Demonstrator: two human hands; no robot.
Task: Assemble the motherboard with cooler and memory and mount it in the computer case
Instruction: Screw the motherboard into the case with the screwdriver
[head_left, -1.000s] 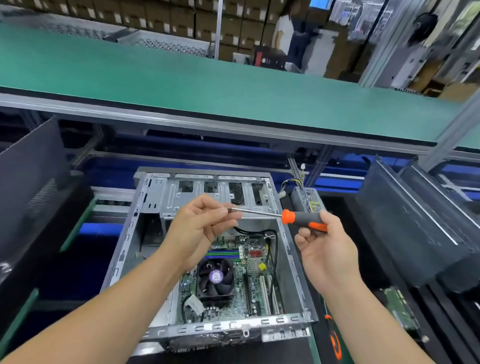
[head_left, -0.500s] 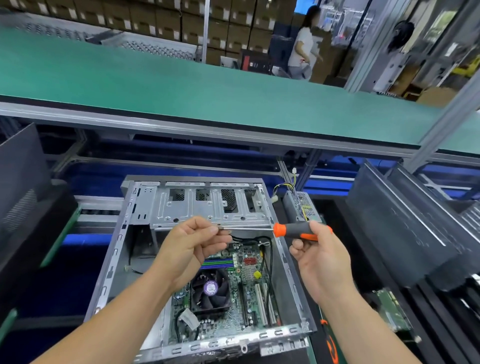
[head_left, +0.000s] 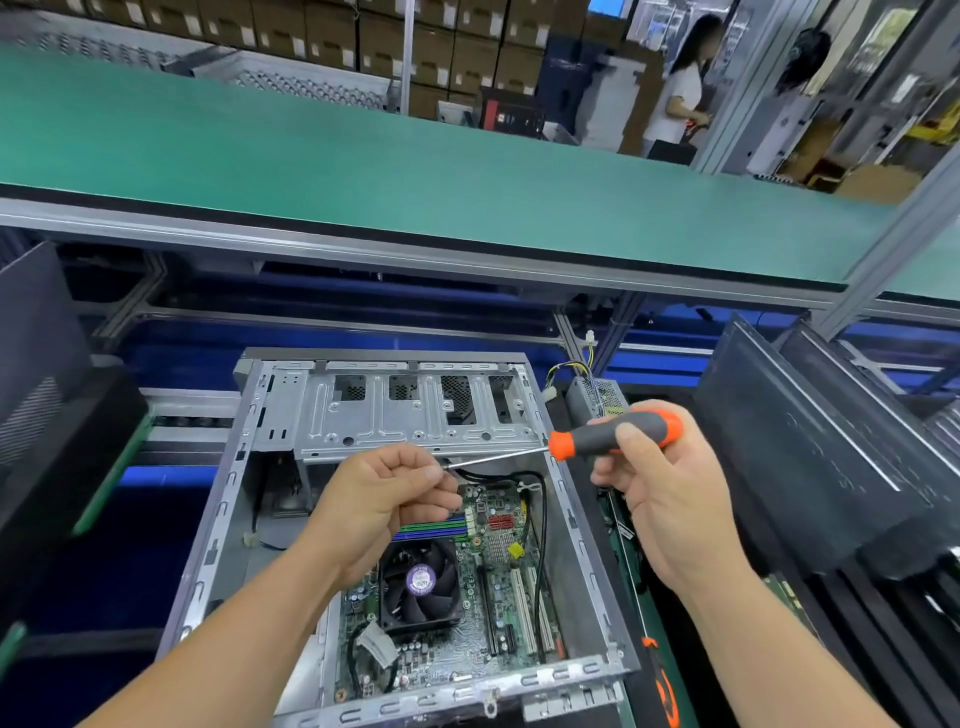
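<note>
An open grey computer case (head_left: 218, 525) lies flat in front of me. Inside it sits the green motherboard (head_left: 498, 566) with a black cooler fan (head_left: 421, 582) and memory sticks (head_left: 431, 525) beside my left wrist. My right hand (head_left: 660, 499) grips the grey-and-orange handle of a screwdriver (head_left: 613, 434) above the case's right wall. Its thin shaft runs left to my left hand (head_left: 384, 499), whose fingertips pinch the tip over the board; whether a screw is there I cannot tell.
A power supply (head_left: 592, 397) with loose wires lies just right of the case's far corner. Dark case panels (head_left: 810, 452) lean at the right, another dark panel (head_left: 47, 374) at the left. A green conveyor belt (head_left: 415, 171) runs across behind. A person stands far back right.
The screwdriver handle has tilted up at my right hand. My left hand still pinches the tip. The case sits lower in view as my head lifts.
</note>
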